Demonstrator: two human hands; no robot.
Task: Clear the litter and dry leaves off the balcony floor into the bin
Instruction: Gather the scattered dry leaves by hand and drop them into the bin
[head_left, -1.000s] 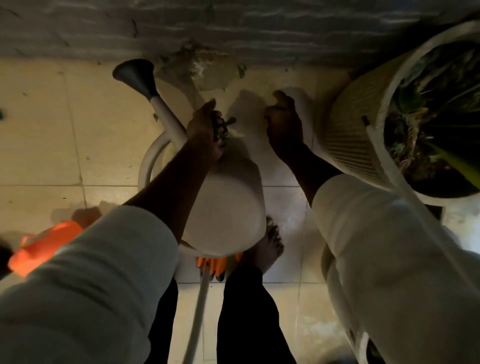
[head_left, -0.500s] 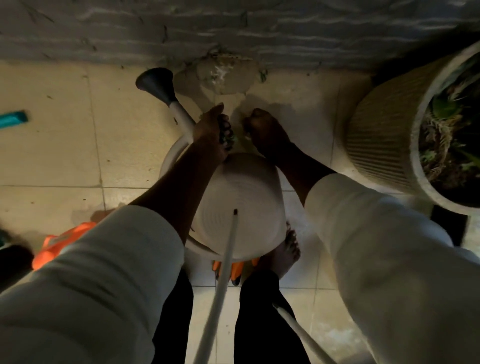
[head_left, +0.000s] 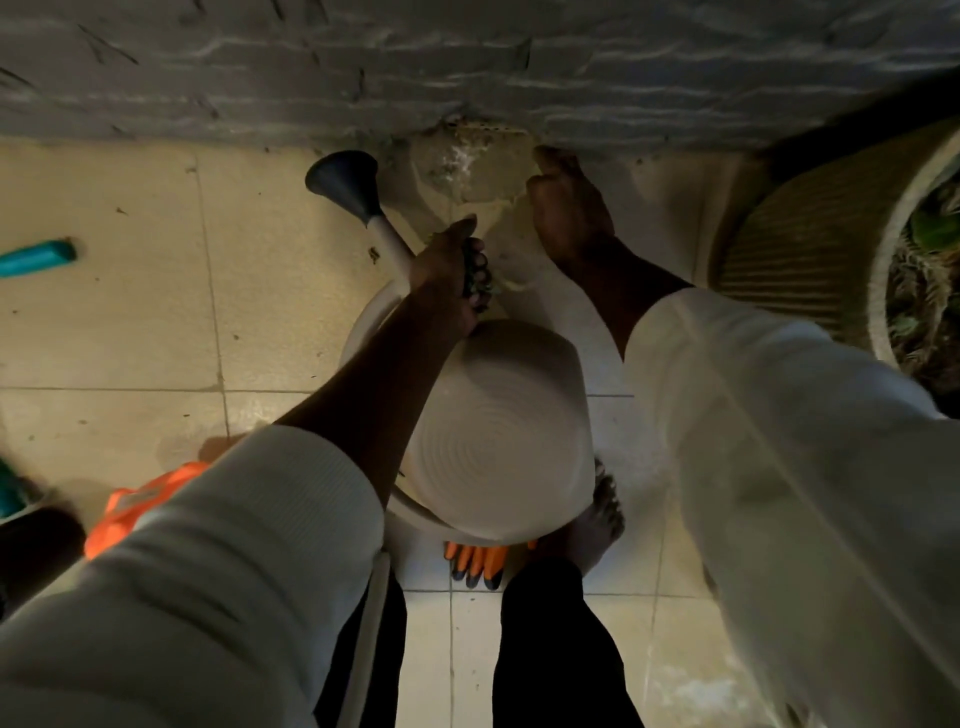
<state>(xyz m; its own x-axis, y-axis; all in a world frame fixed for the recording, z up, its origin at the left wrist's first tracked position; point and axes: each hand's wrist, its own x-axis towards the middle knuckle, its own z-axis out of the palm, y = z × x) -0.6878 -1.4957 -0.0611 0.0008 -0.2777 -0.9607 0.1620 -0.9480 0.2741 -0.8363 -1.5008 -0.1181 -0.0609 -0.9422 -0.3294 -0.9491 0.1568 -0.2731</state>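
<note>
Down at the left edge, a teal object is lying on the tiled floor, and an orange bag or cloth is showing beside the left sleeve. Small dark specks, probably bits of dry leaf, are dotting the pale tiles. Further right, a watering can is standing between the arms, its dark rose pointing toward the wall. The left hand is curling its fingers round a small dark bunch of litter just above the can. That bunch is probably light, brittle and crumbly, so a loose cupped hold is likely serving better than a squeeze.

The right hand is reaching down to the foot of the wall, beside a broken, dusty patch where debris is gathering. Its fingers are bent downward, but I cannot tell whether they are pinching anything. Leaves there would be weightless and fragile, best gathered by scooping from underneath. At the far right a ribbed planter is crowding the corner. No bin is clearly showing. Lighting is dim, the space is tight, and bare toes and orange glove fingertips are lying just below the can.
</note>
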